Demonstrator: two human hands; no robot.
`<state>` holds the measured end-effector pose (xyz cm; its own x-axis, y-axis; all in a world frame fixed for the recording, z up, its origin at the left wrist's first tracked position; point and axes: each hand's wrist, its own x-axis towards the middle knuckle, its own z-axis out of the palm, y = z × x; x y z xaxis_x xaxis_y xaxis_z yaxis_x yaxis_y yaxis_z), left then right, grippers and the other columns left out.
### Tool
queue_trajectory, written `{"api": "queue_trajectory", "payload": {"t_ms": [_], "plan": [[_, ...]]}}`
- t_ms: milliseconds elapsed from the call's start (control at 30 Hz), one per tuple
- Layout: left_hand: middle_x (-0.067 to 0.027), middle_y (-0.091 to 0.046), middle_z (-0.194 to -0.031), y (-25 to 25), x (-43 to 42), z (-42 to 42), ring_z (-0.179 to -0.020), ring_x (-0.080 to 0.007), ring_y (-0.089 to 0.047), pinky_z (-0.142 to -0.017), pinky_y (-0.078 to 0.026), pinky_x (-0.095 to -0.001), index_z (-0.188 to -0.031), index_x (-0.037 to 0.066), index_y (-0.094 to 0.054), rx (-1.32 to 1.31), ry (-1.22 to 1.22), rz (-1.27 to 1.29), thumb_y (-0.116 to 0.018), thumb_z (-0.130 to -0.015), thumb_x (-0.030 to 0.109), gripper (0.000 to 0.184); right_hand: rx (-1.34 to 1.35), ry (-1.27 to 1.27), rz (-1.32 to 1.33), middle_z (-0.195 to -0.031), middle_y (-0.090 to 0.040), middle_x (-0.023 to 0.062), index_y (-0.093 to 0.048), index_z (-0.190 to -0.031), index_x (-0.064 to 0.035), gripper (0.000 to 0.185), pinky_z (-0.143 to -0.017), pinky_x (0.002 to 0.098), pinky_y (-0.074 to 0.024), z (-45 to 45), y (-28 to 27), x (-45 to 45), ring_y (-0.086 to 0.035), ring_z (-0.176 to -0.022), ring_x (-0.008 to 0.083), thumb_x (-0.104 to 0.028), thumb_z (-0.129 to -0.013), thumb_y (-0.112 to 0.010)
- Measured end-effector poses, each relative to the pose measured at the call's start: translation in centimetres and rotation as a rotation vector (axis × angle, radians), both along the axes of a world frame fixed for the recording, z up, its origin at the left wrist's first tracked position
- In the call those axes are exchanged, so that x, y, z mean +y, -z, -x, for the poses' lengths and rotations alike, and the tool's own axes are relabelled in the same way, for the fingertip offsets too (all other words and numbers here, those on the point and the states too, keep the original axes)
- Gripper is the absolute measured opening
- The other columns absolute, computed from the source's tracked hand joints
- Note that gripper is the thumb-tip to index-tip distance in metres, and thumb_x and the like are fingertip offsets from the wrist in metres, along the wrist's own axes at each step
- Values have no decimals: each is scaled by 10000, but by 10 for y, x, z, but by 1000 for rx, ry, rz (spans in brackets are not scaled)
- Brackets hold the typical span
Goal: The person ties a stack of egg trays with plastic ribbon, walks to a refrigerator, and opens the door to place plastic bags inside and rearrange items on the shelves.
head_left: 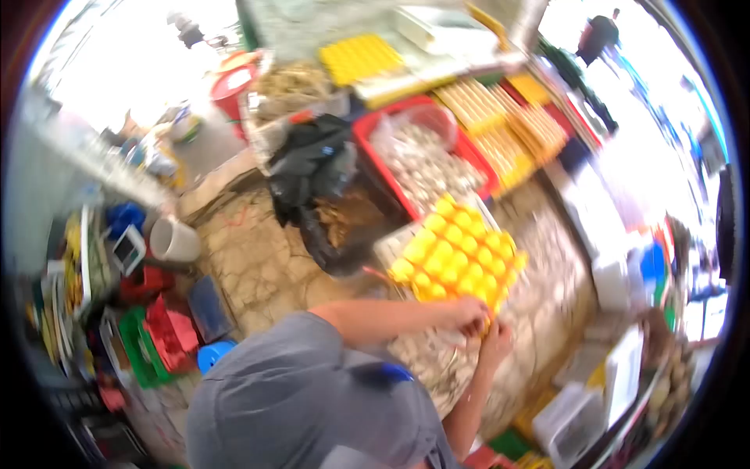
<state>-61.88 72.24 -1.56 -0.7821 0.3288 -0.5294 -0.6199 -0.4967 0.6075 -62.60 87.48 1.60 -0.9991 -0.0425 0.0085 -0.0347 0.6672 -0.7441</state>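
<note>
We've got a yellow moulded egg tray with a knobbly grid [461, 254], set aslant over a pale, shallow box [388, 245]; we see that box's rim past the tray's left and far edges. Left hand [471, 313]: fingers bunched together at the tray's near edge. Right hand [498, 341]: fingers curled, just beside the left one, by the same near corner. Too blurred for us to tell whether either is clamped on the tray. Probably the box bears most of the weight, so we'd guess both hands can work one corner.

Behind the tray's far edge, a red plastic tub [478, 159] holds small whitish round things [422, 160] and clear plastic film [437, 121]; likely parked there for easy reach. Crumpled black plastic bag [312, 156] lies left of the tub.

Tray look: bright, saturated yellow, rows of rounded humps and hollows, jagged outline, seemingly thin and light. Shape looks intact; fine surface detail is smeared, so we can't confirm material.
</note>
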Motion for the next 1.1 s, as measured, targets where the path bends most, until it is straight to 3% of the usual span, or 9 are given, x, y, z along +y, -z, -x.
{"api": "queue_trajectory", "payload": {"t_ms": [333,433,467,567,700,800,900,967,1100], "plan": [[-96,-602,-618,-17,0,3,-491,-218,-610,-470,-534,-383,-1040,72,-620,71,151,55,-454,-874,23,240,-316,-119,262,-744,-626,28,-655,-861,24,148,-562,233,-453,9,10,9,-559,-628,91,-120,-891,-653],[-103,-626,-652,-31,-8,9,-532,-201,-640,-440,-513,-365,-939,37,-663,301,424,494,-512,-848,59,177,-323,-96,369,-732,-620,32,-647,-843,26,152,-550,229,-441,12,24,15,-553,-621,94,-121,-877,-663],[-142,-643,-648,-32,-2,9,-579,-252,-669,-478,-526,-394,-772,24,-679,389,445,747,-564,-796,89,134,-374,-53,579,-740,-620,41,-645,-836,33,153,-543,239,-432,9,26,12,-544,-618,99,-116,-862,-667],[-171,-690,-724,-17,7,3,-651,-312,-693,-571,-555,-448,-708,21,-700,883,367,1256,-613,-737,95,117,-370,-113,435,-750,-622,43,-644,-825,31,157,-535,261,-428,10,14,18,-529,-603,101,-121,-854,-670],[-109,-710,-792,-52,1,-7,-752,-291,-693,-635,-531,-427,-818,80,-757,906,378,1470,-665,-741,179,155,-264,-155,295,-747,-628,57,-642,-830,48,196,-562,312,-446,11,25,27,-542,-626,137,-143,-869,-655],[-81,-652,-679,-58,1,-10,-695,-276,-633,-715,-485,-394,-733,118,-729,1165,229,1704,-657,-741,228,132,-36,-248,81,-745,-638,81,-648,-861,64,222,-590,335,-453,5,21,22,-555,-656,164,-153,-895,-614],[-25,-703,-879,-76,0,-13,-843,-190,-650,-762,-425,-361,-769,153,-745,1146,407,1774,-635,-800,219,132,47,-323,43,-760,-649,119,-652,-889,73,242,-618,356,-459,-18,-18,9,-568,-680,194,-152,-918,-567],[-51,-705,-858,-75,-1,-21,-831,-225,-666,-729,-464,-389,-774,115,-736,1184,422,1735,-636,-799,199,134,192,-368,47,-779,-654,145,-653,-900,78,258,-629,371,-459,-25,-6,19,-574,-685,220,-152,-931,-540],[-128,-702,-815,-55,7,-33,-795,-315,-690,-663,-531,-449,-812,30,-715,994,343,1348,-632,-783,149,148,-8,-81,241,-850,-655,167,-644,-976,82,253,-642,370,-460,-61,20,20,-578,-699,244,-148,-930,-549]]}}
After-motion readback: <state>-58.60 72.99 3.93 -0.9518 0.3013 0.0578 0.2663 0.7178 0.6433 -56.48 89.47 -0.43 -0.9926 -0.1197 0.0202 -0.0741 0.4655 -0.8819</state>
